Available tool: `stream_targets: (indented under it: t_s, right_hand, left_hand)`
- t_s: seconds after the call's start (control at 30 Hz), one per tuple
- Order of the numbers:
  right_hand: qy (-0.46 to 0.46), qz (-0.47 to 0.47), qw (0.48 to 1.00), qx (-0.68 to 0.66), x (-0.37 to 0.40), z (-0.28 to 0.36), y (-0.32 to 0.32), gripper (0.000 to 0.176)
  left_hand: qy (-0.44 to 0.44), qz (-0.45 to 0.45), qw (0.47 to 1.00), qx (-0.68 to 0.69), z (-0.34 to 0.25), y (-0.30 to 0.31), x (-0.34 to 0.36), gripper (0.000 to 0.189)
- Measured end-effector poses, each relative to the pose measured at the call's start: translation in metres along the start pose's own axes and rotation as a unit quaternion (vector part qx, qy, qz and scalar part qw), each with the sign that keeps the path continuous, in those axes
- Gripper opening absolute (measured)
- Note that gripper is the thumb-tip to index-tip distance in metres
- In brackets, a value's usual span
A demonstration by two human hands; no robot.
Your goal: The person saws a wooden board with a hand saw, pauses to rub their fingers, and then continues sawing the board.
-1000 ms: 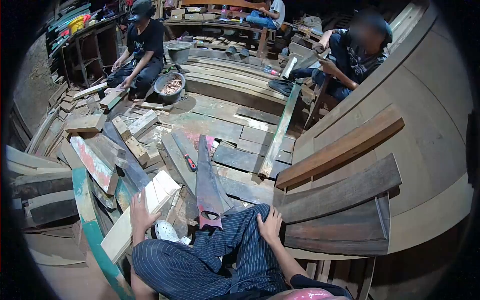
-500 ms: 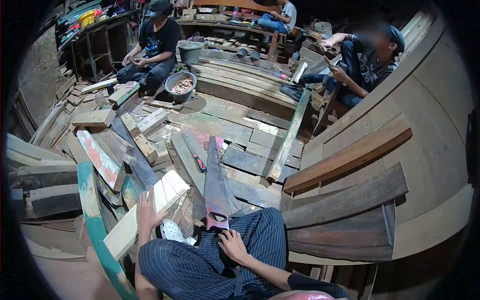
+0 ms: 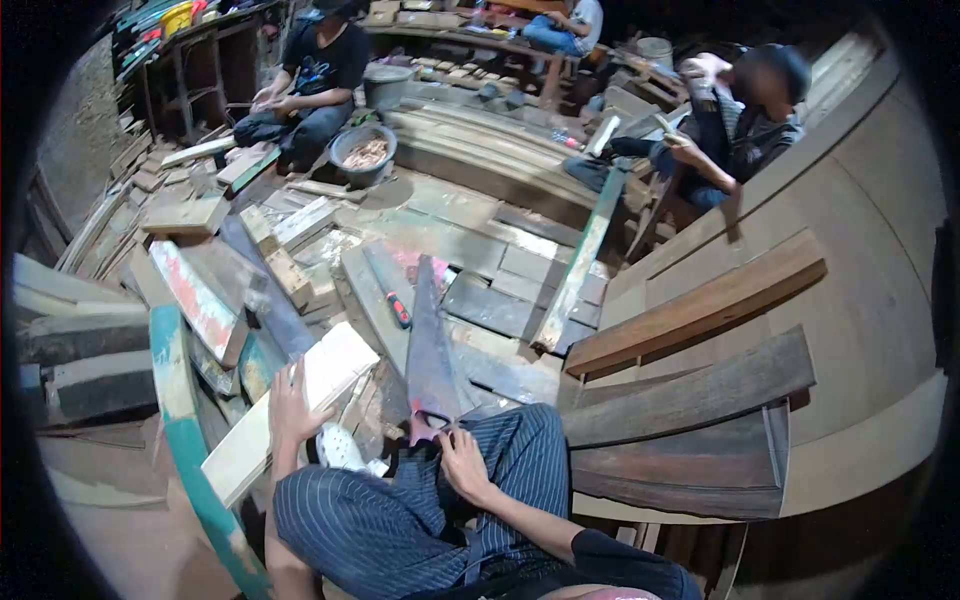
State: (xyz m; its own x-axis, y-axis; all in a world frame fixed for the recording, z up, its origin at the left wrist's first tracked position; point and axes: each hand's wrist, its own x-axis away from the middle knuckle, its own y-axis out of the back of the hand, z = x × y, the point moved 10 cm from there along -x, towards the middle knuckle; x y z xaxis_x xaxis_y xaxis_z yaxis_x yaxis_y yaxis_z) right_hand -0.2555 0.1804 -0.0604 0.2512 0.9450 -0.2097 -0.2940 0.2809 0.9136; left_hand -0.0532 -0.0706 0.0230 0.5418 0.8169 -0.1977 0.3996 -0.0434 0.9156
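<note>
My left hand (image 3: 292, 410) rests on a pale wooden block (image 3: 335, 365), its fingers spread along the face. The block lies at a slant to the left of my knee. My right hand (image 3: 463, 462) touches the pink handle of a handsaw (image 3: 430, 350), fingers bent at its rear edge; whether they grip it is hard to tell. The saw's blade points away from me. A screwdriver-like tool with a red and black handle (image 3: 400, 310) lies on a board beyond the block. A white shoe (image 3: 340, 447) shows beside my left wrist.
Wood scraps (image 3: 190, 215) and a green-painted curved piece (image 3: 195, 470) lie at left. Curved planks (image 3: 700, 300) lean at right. A bucket of wood pieces (image 3: 363, 150) stands near a seated person (image 3: 325, 60). Another person (image 3: 740, 130) sits at right; a third (image 3: 565, 30) is farther back.
The saw's handle has shifted slightly left and my right hand has moved slightly up and left. The person at right has lowered their head and raised an arm. The view has tilted slightly.
</note>
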Motion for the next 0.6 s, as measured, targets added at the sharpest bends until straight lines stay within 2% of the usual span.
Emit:
stream_targets:
  t_s: [0.07, 0.13, 0.17, 0.2, 0.3, 0.4, 0.6]
  right_hand:
    - [0.020, 0.014, 1.000, 0.004, -0.001, 0.004, -0.006, 0.054]
    - [0.027, 0.012, 1.000, 0.002, 0.005, 0.008, -0.007, 0.058]
    - [0.013, 0.017, 1.000, 0.015, 0.002, 0.009, -0.005, 0.058]
    - [-0.006, 0.026, 0.999, 0.026, 0.001, 0.010, -0.004, 0.059]
    - [0.000, 0.037, 0.999, -0.006, 0.013, 0.013, -0.006, 0.056]
    - [-0.006, 0.046, 0.998, -0.037, 0.023, 0.011, -0.012, 0.053]
    - [-0.007, 0.004, 0.999, -0.046, -0.003, 0.012, -0.004, 0.063]
  left_hand:
    - [-0.015, -0.012, 1.000, 0.007, 0.003, -0.003, 0.001, 0.114]
    - [0.018, 0.012, 0.999, -0.030, 0.001, -0.001, -0.001, 0.112]
    - [-0.023, -0.024, 0.999, -0.002, 0.006, -0.007, -0.003, 0.110]
    - [-0.018, -0.008, 1.000, -0.008, 0.000, -0.002, -0.007, 0.108]
    - [-0.038, -0.015, 0.999, -0.024, 0.002, -0.004, -0.006, 0.109]
    - [-0.017, -0.017, 0.999, -0.032, 0.002, -0.003, -0.003, 0.113]
    - [-0.015, -0.007, 0.999, -0.036, 0.003, -0.005, -0.004, 0.113]
